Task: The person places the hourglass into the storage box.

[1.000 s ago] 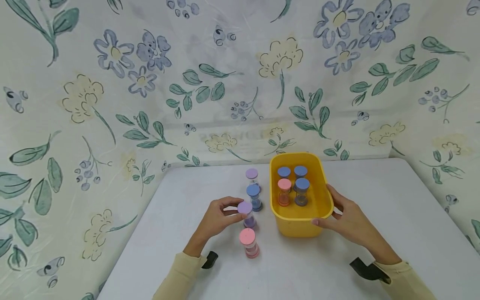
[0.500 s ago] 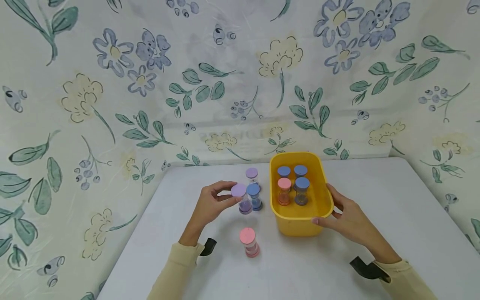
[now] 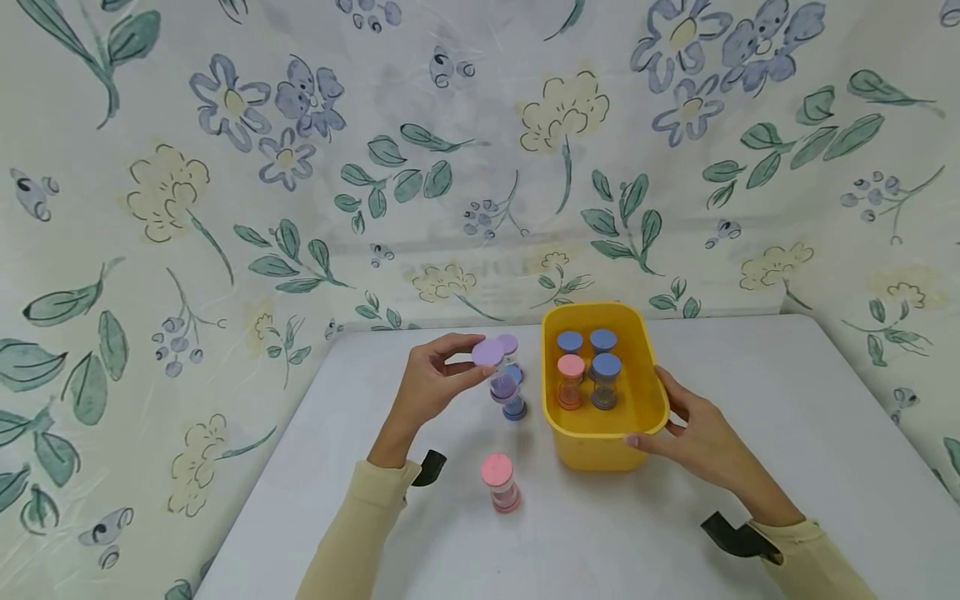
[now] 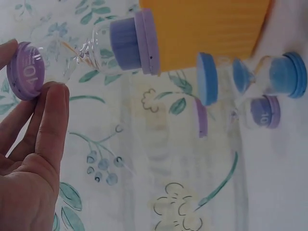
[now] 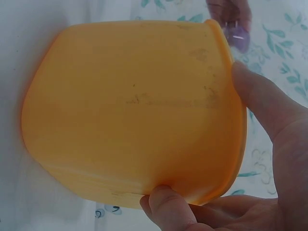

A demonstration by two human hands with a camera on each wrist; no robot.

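My left hand (image 3: 429,383) pinches a purple-capped hourglass (image 3: 488,352) by its top cap, off the table. In the left wrist view this hourglass (image 4: 127,43) carries a "10" on its cap. Behind it in the head view, partly hidden, stand a blue hourglass (image 3: 514,407) and another purple hourglass (image 3: 508,342). A pink hourglass (image 3: 499,483) stands alone nearer the front. With thumb and fingers, my right hand (image 3: 701,435) grips the right front corner of a yellow plastic bin (image 3: 600,452). Inside are a pink-capped hourglass (image 3: 570,383) and several blue-capped ones (image 3: 606,367).
The white table (image 3: 637,542) carries everything. A floral-patterned sheet (image 3: 465,183) hangs behind the table and at its sides. In the bin, bare floor shows to the right and front of the hourglasses.
My left hand has lifted the purple hourglass from between the blue and pink ones and carried it away from me, to in front of the blue one. The right hand and bin stay put.
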